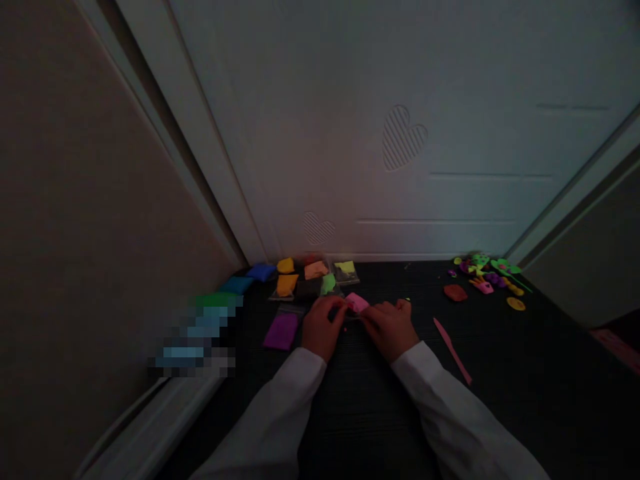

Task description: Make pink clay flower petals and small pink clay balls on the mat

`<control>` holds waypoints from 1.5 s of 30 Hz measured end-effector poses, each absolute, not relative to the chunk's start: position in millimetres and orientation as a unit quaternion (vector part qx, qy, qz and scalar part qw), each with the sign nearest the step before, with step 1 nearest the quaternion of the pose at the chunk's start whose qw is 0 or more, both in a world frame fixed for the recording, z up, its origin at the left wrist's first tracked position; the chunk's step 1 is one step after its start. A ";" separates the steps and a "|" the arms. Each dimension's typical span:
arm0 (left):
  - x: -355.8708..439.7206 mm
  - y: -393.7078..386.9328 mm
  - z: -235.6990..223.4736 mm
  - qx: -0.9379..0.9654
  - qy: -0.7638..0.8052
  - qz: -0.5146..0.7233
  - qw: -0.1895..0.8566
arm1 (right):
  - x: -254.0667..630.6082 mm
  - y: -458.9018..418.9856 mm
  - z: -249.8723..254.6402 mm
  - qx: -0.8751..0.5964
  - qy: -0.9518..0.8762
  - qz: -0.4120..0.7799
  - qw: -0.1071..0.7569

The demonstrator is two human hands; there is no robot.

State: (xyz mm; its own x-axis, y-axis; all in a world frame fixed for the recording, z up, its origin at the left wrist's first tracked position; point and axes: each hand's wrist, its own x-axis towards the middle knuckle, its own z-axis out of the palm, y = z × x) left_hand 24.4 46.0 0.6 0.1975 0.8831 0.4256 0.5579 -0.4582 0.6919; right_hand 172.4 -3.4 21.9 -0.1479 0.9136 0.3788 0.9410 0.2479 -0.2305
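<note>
Between my two hands is a small clear bag of pink modelling clay (357, 303). My left hand (323, 327) pinches the bag's near edge from the left, thumb against fingers. From the right, my right hand (393, 327) pinches the same edge, its other fingers curled. A tiny pink bit (345, 329) lies on the dark table beside my left thumb. Left of my left hand rests a bag of purple clay (281, 331). To the right of my right hand lies a pink plastic knife (453, 350).
Several clay bags, among them an orange bag (287, 285) and a light green bag (329, 285), lie beyond my left hand. A reddish-brown clay piece (455, 293) and several coloured clay shapes (493, 270) sit at the far right. A white panel with hearts (400, 140) rises behind the table.
</note>
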 end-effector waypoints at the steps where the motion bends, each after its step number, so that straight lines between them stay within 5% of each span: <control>1: 24.6 45.5 1.1 0.744 0.481 0.414 0.208 | 172.5 -3.4 21.8 -0.614 -0.755 -0.030 0.227; 13: 26.2 43.7 0.7 0.697 0.460 0.465 0.295 | 169.3 -5.4 21.9 -0.599 -0.744 0.035 0.294; 24: 28.0 23.0 12.0 0.781 0.323 0.497 0.196 | 168.0 -1.9 17.7 -0.649 -0.670 0.040 0.358; 32: 24.7 36.0 14.4 0.496 0.355 0.609 0.507 | 173.2 -4.5 19.9 -0.652 -0.630 0.027 0.422; 37: 19.1 41.6 17.5 0.356 0.216 0.456 0.787 | 170.0 -7.1 23.9 -0.612 -0.631 0.101 0.466; 45: 13.3 40.8 16.2 0.316 0.150 0.440 0.827 | 164.4 -7.0 31.5 -0.576 -0.578 0.271 0.511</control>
